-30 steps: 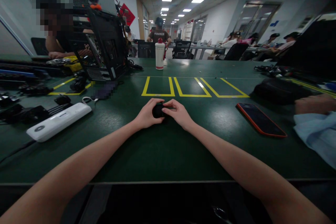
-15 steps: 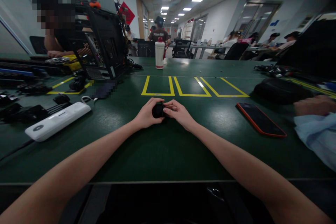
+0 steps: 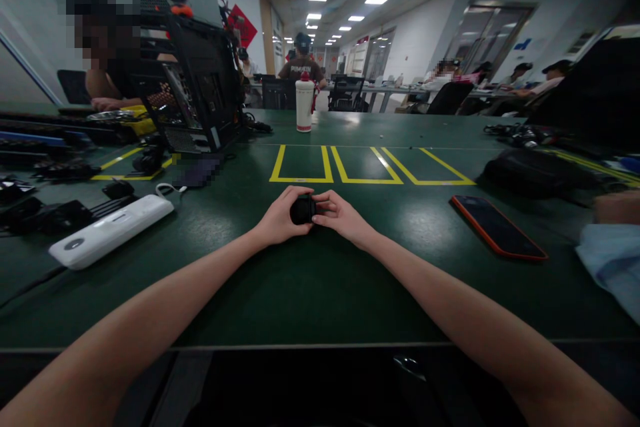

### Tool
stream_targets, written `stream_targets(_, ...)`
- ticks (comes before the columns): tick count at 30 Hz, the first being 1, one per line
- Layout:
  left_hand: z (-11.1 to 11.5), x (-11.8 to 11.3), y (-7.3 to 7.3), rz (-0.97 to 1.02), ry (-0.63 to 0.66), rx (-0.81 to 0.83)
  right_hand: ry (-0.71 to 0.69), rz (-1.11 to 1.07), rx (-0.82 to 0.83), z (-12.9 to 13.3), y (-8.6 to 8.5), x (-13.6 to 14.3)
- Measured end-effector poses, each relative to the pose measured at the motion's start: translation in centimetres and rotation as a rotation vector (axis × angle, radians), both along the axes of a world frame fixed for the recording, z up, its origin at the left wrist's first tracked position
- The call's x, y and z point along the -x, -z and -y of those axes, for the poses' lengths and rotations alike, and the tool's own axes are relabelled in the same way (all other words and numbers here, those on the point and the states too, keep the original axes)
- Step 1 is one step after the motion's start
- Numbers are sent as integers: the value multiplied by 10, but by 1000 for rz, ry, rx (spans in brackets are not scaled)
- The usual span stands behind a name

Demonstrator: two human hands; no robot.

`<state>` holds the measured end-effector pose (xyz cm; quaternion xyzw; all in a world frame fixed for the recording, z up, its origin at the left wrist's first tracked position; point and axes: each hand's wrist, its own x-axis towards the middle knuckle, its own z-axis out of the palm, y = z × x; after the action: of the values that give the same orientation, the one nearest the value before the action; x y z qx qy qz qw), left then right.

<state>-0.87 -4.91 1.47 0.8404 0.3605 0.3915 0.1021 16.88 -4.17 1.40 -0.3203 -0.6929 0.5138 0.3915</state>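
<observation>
Between my two hands is a small black round object (image 3: 301, 211), perhaps a lidded jar or a lens; its exact kind does not show. My left hand (image 3: 278, 219) curves round its left side, thumb below and fingers above. The fingertips and thumb of my right hand (image 3: 342, 217) pinch its right end. Both hands are over the dark green table (image 3: 320, 293), just in front of the yellow tape outlines (image 3: 301, 180). Part of the object is hidden by my fingers.
To the left lie a white power strip (image 3: 113, 230) and black adapters; behind them stands an open computer case (image 3: 200, 80). A white bottle (image 3: 304, 107) is at the back. A phone with an orange edge (image 3: 500, 227), a black pouch (image 3: 540, 170) and another person's sleeve (image 3: 610, 260) are right.
My right fingers have shifted slightly on the object's right end, showing a bit more of it. The other person's hand and sleeve at the right have moved further right.
</observation>
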Motion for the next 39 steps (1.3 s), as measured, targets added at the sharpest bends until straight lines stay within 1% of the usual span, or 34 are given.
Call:
stream_targets(2, 0, 0, 0, -1, 1, 5, 11, -8, 13, 0, 1, 1)
stream_targets(8, 0, 0, -1, -7, 11, 0, 112, -61, 22, -6, 6, 8)
stream_targets(13, 0, 0, -1, -8, 6, 10, 54, -17, 30, -7, 4, 7)
stream_targets(18, -1, 1, 1, 1, 3, 12, -4, -91, -23, -3, 3, 6)
stream_targets(21, -2, 1, 2, 5, 1, 1, -19, -88, -44, -1, 2, 5)
stream_targets(31, -1, 0, -1, -3, -4, 5, 100, -53, -5, -3, 3, 8)
stream_targets(35, 0, 1, -1, -6, -2, 9, 34, -28, 9, -4, 2, 7)
stream_targets(39, 0, 1, -1, 0, 6, 16, -16, -60, -16, -2, 3, 4)
